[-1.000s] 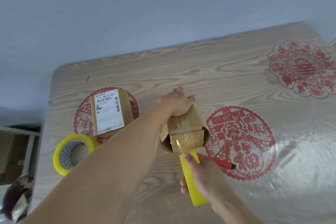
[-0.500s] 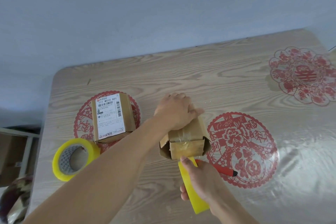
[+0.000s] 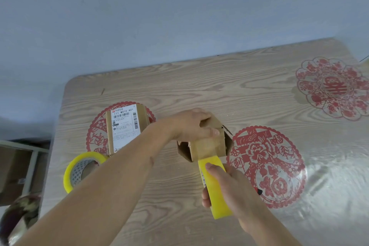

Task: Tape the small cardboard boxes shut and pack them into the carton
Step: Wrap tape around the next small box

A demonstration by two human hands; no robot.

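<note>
A small brown cardboard box point(image 3: 207, 146) stands at the middle of the table with clear tape across its top. My left hand point(image 3: 191, 125) grips its far end, fingers curled over the edge. My right hand point(image 3: 229, 183) holds a yellow tape roll point(image 3: 216, 189) on edge just in front of the box, thumb pressed on the roll, with the tape running up onto the box. A second small box point(image 3: 124, 128) with a white shipping label lies to the left. The carton is not in view.
Another yellow tape roll point(image 3: 79, 170) lies flat near the table's left edge. A red marker point(image 3: 259, 191) peeks out behind my right wrist. Red paper-cut decals sit under the glossy table cover point(image 3: 329, 175). A shelf and floor clutter point(image 3: 18, 168) lie left of the table.
The box has tipped flatter onto the table and my left hand has shifted over its far end. My right hand has drawn the roll a little toward me, pulling tape along the box.
</note>
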